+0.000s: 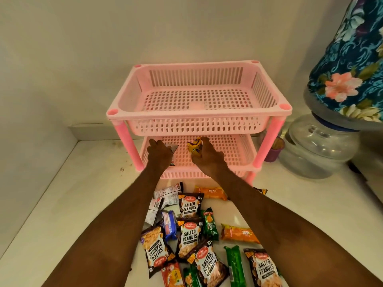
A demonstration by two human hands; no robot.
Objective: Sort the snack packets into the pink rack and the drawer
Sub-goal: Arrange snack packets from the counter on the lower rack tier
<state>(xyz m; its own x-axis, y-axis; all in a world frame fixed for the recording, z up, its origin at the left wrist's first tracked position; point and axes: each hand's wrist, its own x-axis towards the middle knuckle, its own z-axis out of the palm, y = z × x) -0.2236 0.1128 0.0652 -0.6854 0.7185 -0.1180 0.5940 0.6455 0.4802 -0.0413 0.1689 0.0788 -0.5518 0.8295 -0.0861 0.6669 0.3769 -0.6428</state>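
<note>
- Landmark: pink rack, standing against the wall on a white counter. Top tier is sitting bare; middle tier is taking both hands.
- Left hand is reaching over the front-left part of the rack's middle tier, fingers curled around a silvery packet that is poking out past the knuckles; its print is too hidden to read.
- Right hand is hovering over the same tier near its centre, pinching a yellow packet upright between fingers and thumb.
- Loose packets are lying in a heap on the counter in front of the rack, between the two forearms: several salted peanuts packs, orange biscuit packs, green packs, one blue pack.
- Right of the rack, a clear water jug is standing under a floral cloth cover; a small purple cup is sitting between the jug and the rack's leg.
- Drawer: not in view.
</note>
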